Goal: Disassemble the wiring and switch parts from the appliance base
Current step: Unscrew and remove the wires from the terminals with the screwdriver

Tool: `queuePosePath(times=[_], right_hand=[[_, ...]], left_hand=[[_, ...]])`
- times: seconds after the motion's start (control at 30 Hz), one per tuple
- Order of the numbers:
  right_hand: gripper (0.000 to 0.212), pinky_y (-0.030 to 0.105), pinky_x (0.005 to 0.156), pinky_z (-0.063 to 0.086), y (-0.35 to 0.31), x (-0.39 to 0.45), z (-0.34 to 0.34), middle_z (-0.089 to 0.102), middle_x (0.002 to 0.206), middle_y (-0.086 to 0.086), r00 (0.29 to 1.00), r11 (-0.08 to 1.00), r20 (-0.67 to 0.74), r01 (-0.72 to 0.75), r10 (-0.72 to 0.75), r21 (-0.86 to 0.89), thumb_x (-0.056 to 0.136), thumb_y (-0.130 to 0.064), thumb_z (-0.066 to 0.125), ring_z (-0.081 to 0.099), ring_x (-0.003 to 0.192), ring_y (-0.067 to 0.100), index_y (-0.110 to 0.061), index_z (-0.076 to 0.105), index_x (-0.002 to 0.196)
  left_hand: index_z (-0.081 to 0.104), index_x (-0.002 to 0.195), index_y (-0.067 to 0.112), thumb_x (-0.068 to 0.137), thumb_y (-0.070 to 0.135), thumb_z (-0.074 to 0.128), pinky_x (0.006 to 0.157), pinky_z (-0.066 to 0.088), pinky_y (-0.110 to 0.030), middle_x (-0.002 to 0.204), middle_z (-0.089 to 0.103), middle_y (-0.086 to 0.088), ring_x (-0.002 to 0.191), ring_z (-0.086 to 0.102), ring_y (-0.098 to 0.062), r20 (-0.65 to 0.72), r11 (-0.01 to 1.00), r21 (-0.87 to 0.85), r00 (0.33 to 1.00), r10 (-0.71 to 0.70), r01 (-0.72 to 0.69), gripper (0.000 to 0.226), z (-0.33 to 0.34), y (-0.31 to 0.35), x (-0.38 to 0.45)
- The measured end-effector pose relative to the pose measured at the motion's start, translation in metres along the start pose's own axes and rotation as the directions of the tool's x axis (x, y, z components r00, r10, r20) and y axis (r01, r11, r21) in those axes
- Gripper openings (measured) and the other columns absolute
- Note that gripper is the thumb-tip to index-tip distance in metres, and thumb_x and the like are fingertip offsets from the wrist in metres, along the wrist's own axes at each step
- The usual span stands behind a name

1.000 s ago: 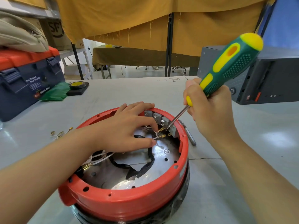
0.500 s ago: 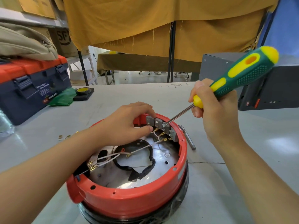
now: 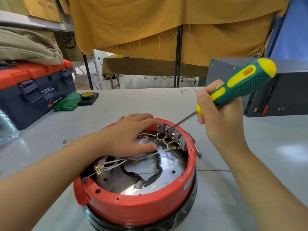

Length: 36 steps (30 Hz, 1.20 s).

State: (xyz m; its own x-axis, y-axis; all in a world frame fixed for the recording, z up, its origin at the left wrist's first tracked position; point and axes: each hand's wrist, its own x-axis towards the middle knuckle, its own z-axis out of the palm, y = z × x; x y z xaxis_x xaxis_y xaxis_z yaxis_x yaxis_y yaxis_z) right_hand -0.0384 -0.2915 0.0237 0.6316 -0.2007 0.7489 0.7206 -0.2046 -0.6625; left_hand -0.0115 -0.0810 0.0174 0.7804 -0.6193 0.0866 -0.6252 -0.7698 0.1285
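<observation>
The round red appliance base (image 3: 138, 209) lies open side up on the grey table. Grey switch blocks (image 3: 173, 135) sit inside its far right rim, with white wires (image 3: 150, 155) and brass terminals running from them. My left hand (image 3: 128, 137) rests over the far rim, fingers spread, thumb down inside on the metal plate. My right hand (image 3: 221, 120) grips a green and yellow screwdriver (image 3: 241, 87); its tip touches the top of the switch blocks.
A blue and red toolbox (image 3: 33, 90) stands at the far left with a beige bag on top. A tape roll (image 3: 88, 95) and green cloth lie beside it. A dark grey metal box (image 3: 275, 90) stands at the right. A metal tool (image 3: 197, 150) lies behind the base.
The screwdriver tip rose from the wire terminals to the top of the switch blocks. My left hand shifted from inside the base onto the far rim.
</observation>
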Motion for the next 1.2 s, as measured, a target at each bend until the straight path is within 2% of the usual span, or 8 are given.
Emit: queuePosePath(times=[0.07,0.2,0.27,0.47,0.6,0.73,0.9,1.2], right_hand=[[0.026,0.031,0.052,0.036,-0.001,0.0,0.0,0.044,0.048,-0.008,1.0,1.0,0.0,-0.005,0.005,-0.019,0.084,-0.03,0.054,0.043,0.047,0.016,-0.031,0.049,0.058],[0.034,0.043,0.049,0.038,-0.001,-0.003,0.003,0.042,0.051,0.012,0.999,0.994,0.028,0.026,-0.023,-0.11,0.086,-0.027,0.054,0.041,0.048,0.024,-0.007,0.045,0.06],[0.035,0.04,0.049,0.037,-0.001,-0.005,0.004,0.041,0.053,0.016,0.998,0.991,0.05,0.05,-0.044,-0.126,0.086,-0.023,0.053,0.041,0.049,0.023,-0.002,0.044,0.06],[0.028,0.02,0.053,0.034,-0.003,-0.005,0.0,0.043,0.054,0.01,0.989,0.986,0.129,0.096,-0.079,-0.135,0.086,-0.014,0.052,0.041,0.05,0.01,-0.012,0.044,0.06],[0.026,0.019,0.054,0.036,-0.006,-0.004,0.0,0.046,0.055,0.006,0.978,0.983,0.185,0.12,-0.094,-0.139,0.086,-0.012,0.052,0.043,0.052,0.012,-0.024,0.045,0.064],[0.025,0.014,0.053,0.035,-0.006,-0.001,-0.002,0.044,0.053,-0.008,0.968,0.987,0.245,0.091,-0.057,-0.131,0.085,-0.013,0.052,0.043,0.05,0.008,-0.027,0.046,0.064],[0.024,0.011,0.052,0.034,-0.007,-0.001,-0.003,0.047,0.05,-0.013,0.961,0.985,0.271,0.096,-0.055,-0.14,0.084,-0.014,0.052,0.046,0.049,0.006,-0.027,0.046,0.064],[0.024,0.009,0.056,0.033,-0.01,-0.004,0.002,0.044,0.057,-0.006,0.947,0.976,0.312,0.138,-0.079,-0.17,0.085,-0.01,0.051,0.044,0.054,0.005,-0.022,0.045,0.065]], left_hand=[[0.033,0.133,0.042,0.082,0.06,0.05,0.107,0.03,-0.044,0.14,0.033,0.017,0.13,0.032,-0.012,0.007,0.999,-0.018,0.999,0.033,-0.033,0.057,-0.001,0.002,0.002],[0.037,0.121,0.047,0.075,0.06,0.047,0.104,0.032,-0.045,0.133,0.03,0.015,0.122,0.034,-0.015,0.082,0.999,0.011,0.996,0.034,-0.035,0.049,-0.004,0.006,0.007],[0.038,0.119,0.051,0.074,0.062,0.046,0.104,0.032,-0.045,0.135,0.028,0.012,0.122,0.034,-0.017,0.088,1.0,0.024,0.996,0.014,-0.016,0.047,-0.004,0.009,0.008],[0.048,0.119,0.053,0.087,0.055,0.05,0.112,0.016,-0.049,0.147,0.018,0.008,0.137,0.018,-0.014,-0.005,0.999,0.034,1.0,0.017,-0.016,0.032,0.01,0.008,0.004],[0.048,0.121,0.054,0.087,0.055,0.049,0.114,0.011,-0.05,0.151,0.012,0.009,0.139,0.008,-0.008,0.011,1.0,0.017,1.0,0.012,-0.012,0.034,0.012,0.007,0.001],[0.048,0.122,0.054,0.087,0.057,0.048,0.114,0.01,-0.05,0.152,0.01,0.01,0.139,0.006,-0.008,0.022,1.0,0.02,1.0,0.005,-0.005,0.035,0.011,0.008,0.001],[0.048,0.122,0.054,0.086,0.059,0.047,0.114,0.009,-0.052,0.152,0.01,0.01,0.14,0.006,-0.009,0.023,0.999,0.031,1.0,0.008,-0.008,0.036,0.012,0.008,0.001],[0.047,0.124,0.053,0.086,0.061,0.046,0.114,0.009,-0.053,0.152,0.009,0.008,0.14,0.005,-0.011,0.026,0.998,0.056,1.0,0.006,-0.008,0.039,0.013,0.008,0.001]])
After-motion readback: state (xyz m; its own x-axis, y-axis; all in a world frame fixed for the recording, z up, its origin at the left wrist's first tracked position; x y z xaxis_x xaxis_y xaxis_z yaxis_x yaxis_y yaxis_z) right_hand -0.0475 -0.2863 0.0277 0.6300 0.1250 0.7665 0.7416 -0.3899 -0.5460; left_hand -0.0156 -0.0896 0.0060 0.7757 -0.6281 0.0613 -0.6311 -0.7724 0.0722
